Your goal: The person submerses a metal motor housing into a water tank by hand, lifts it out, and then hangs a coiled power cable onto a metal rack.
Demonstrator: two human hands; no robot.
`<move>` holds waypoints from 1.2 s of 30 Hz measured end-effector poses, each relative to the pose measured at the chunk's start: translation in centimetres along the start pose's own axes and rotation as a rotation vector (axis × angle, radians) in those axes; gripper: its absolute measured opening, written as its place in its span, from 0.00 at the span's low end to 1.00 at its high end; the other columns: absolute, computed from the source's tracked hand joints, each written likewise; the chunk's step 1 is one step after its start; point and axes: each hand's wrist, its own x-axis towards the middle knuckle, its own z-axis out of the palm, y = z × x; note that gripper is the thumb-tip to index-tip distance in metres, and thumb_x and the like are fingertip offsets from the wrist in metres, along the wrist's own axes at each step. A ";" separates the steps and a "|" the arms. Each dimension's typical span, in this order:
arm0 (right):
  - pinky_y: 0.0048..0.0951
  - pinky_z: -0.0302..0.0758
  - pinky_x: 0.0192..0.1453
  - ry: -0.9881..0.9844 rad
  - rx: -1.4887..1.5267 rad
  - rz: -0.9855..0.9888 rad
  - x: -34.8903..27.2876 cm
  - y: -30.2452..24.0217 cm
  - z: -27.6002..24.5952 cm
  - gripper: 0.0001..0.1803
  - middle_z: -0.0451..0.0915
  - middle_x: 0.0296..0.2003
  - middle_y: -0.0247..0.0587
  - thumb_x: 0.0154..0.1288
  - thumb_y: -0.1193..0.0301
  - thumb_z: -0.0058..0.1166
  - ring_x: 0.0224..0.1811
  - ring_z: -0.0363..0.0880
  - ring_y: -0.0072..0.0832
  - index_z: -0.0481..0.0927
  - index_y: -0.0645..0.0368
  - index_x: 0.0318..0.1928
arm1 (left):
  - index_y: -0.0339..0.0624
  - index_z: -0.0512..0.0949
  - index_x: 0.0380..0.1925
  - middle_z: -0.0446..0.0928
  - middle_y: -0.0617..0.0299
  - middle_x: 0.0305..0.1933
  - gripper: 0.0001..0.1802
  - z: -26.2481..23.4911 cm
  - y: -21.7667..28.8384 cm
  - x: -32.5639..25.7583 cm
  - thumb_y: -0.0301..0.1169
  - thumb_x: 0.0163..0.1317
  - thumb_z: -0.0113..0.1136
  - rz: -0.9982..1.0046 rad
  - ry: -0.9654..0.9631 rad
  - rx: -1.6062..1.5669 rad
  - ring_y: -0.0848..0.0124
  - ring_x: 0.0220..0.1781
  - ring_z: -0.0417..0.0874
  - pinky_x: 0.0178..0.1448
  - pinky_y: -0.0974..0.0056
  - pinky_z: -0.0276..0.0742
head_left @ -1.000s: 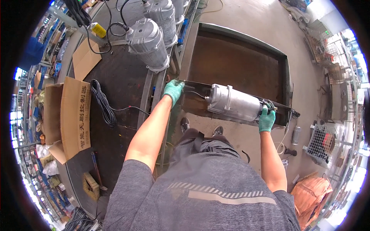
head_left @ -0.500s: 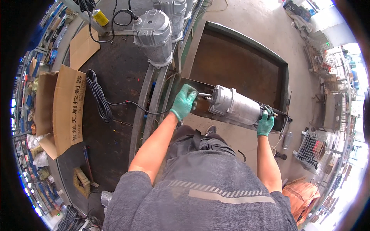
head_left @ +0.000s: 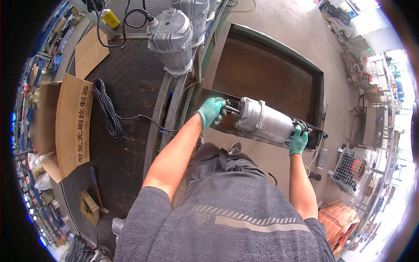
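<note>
A silver cylindrical motor housing lies on its side across the near rim of a dark metal tank. My left hand, in a green glove, grips the shaft end at the housing's left. At the housing's right end, my right hand, also green-gloved, holds the other end. Both forearms reach up from the lower edge over my grey shirt.
Two more grey motor housings stand on the dark workbench at upper left, with a coiled black cable, a yellow can and an open cardboard box. A wire basket and wire cages stand at right on the concrete floor.
My left hand slid right along the tank rim and took hold of the housing's shaft end. The view shifted slightly; the right hand stayed on the right end.
</note>
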 end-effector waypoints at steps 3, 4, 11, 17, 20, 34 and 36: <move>0.36 0.69 0.73 0.012 0.047 0.028 -0.1 -0.3 0.2 0.13 0.82 0.60 0.41 0.75 0.69 0.55 0.63 0.78 0.33 0.87 0.64 0.50 | 0.47 0.81 0.47 0.78 0.67 0.31 0.14 0.6 0.3 -0.1 0.42 0.81 0.51 0.060 -0.001 0.046 0.79 0.22 0.73 0.22 0.70 0.70; 0.36 0.69 0.73 0.017 0.067 0.041 -0.1 -0.3 0.2 0.13 0.82 0.60 0.41 0.75 0.69 0.55 0.63 0.78 0.33 0.87 0.64 0.50 | 0.46 0.81 0.47 0.78 0.67 0.31 0.15 0.8 0.3 -0.3 0.43 0.81 0.51 0.125 -0.022 0.017 0.79 0.22 0.73 0.22 0.70 0.70; 0.36 0.70 0.73 0.005 -0.022 -0.027 0.1 0.6 -0.1 0.14 0.82 0.61 0.42 0.75 0.68 0.55 0.62 0.78 0.34 0.86 0.64 0.51 | 0.47 0.70 0.73 0.83 0.63 0.43 0.30 -0.5 -1.3 -1.0 0.37 0.73 0.62 0.423 -0.142 0.444 0.72 0.34 0.81 0.43 0.64 0.82; 0.36 0.70 0.73 -0.004 -0.043 -0.026 0.2 1.2 -0.3 0.15 0.82 0.61 0.42 0.76 0.67 0.54 0.62 0.79 0.33 0.86 0.64 0.54 | 0.44 0.76 0.66 0.83 0.46 0.57 0.29 -0.7 -0.9 1.3 0.37 0.66 0.69 0.345 0.107 1.204 0.58 0.52 0.88 0.52 0.51 0.82; 0.35 0.70 0.73 -0.008 0.007 0.014 0.1 1.1 -0.1 0.16 0.82 0.61 0.41 0.76 0.67 0.54 0.62 0.78 0.31 0.85 0.64 0.56 | 0.44 0.73 0.69 0.84 0.48 0.58 0.32 -0.9 -2.5 1.2 0.36 0.66 0.68 0.484 -0.073 0.606 0.59 0.50 0.88 0.53 0.52 0.82; 0.32 0.74 0.69 0.004 0.041 0.047 0.0 0.8 -0.2 0.13 0.80 0.64 0.40 0.75 0.72 0.55 0.60 0.80 0.29 0.84 0.65 0.53 | 0.50 0.75 0.69 0.75 0.66 0.33 0.27 -1.1 -1.1 -0.5 0.34 0.71 0.65 0.134 -0.251 0.299 0.82 0.35 0.75 0.39 0.72 0.77; 0.32 0.74 0.69 0.012 0.066 0.043 0.0 1.2 0.0 0.13 0.80 0.64 0.40 0.75 0.72 0.55 0.60 0.80 0.29 0.85 0.65 0.53 | 0.52 0.67 0.76 0.75 0.66 0.35 0.36 -0.4 -1.1 -1.7 0.33 0.69 0.65 0.338 -0.159 0.378 0.78 0.36 0.76 0.41 0.69 0.79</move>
